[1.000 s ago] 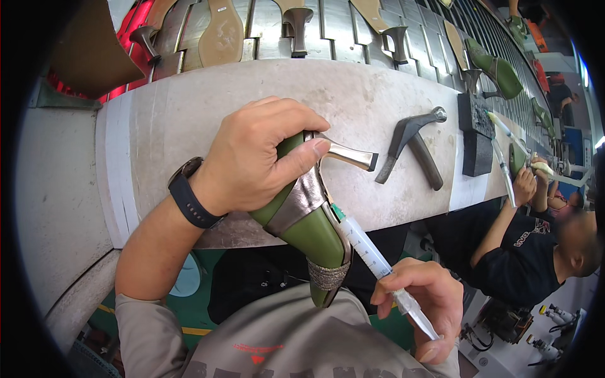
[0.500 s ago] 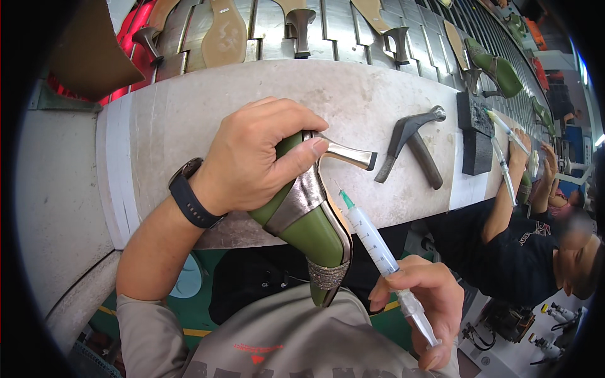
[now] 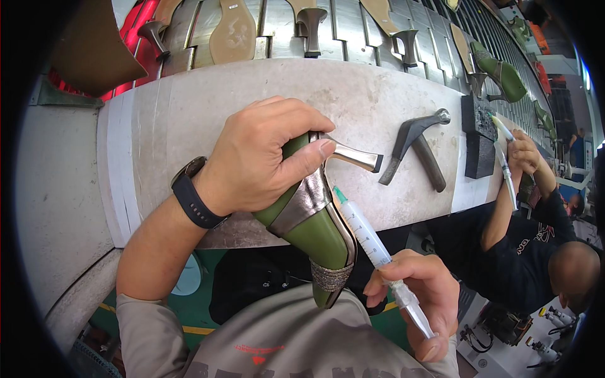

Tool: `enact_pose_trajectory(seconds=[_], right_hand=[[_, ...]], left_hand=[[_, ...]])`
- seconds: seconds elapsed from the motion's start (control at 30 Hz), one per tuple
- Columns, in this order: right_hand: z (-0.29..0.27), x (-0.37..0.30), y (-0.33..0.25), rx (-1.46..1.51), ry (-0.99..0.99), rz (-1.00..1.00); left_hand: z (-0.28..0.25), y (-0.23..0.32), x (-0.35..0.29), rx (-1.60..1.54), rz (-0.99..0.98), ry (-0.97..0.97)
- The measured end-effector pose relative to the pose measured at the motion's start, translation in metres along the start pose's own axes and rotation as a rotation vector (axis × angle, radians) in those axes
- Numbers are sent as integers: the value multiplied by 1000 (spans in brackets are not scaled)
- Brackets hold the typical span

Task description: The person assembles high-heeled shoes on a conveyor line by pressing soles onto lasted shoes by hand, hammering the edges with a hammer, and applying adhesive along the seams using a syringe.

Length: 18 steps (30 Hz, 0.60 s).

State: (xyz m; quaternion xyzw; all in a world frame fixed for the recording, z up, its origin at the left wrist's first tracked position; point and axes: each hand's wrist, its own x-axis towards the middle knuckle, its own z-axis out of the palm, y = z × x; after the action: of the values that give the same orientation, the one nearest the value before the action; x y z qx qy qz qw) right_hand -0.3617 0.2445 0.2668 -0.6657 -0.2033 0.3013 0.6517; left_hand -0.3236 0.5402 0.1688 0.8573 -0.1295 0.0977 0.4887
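My left hand (image 3: 277,151) grips a green high-heeled shoe (image 3: 313,236) round its heel end, thumb near the base of the metallic heel. The heel points right over the table, and the toe, with a glittery band, hangs toward my body. A metallic strip crosses the shoe's side. Between the fingers of my right hand (image 3: 419,290) is a clear syringe (image 3: 367,238) with scale marks and a green tip. Its thumb rests at the plunger end. The green tip is close against the shoe's sole edge below the heel; whether it touches, I cannot tell.
A hammer (image 3: 416,145) lies on the pale worktable (image 3: 189,104), right of the shoe. Beside it stand black blocks (image 3: 480,135) and another syringe (image 3: 506,173). Soles with heels lie on the metal conveyor (image 3: 277,31) behind. A co-worker (image 3: 535,252) sits at right, hands by a syringe.
The syringe tip has moved up and left, nearer the shoe's edge. The shoe and my left hand have shifted slightly right. Soles on the conveyor moved right, and the co-worker's hands came together.
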Motion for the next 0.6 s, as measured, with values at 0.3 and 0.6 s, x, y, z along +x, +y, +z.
enact_pose_trajectory(seconds=[0.3, 0.6], right_hand=[[3, 5, -3, -36, -19, -30], [4, 2, -3, -52, -38, -70]], left_hand=[[-1, -2, -2, 0, 13, 9], [-4, -1, -3, -4, 14, 8]])
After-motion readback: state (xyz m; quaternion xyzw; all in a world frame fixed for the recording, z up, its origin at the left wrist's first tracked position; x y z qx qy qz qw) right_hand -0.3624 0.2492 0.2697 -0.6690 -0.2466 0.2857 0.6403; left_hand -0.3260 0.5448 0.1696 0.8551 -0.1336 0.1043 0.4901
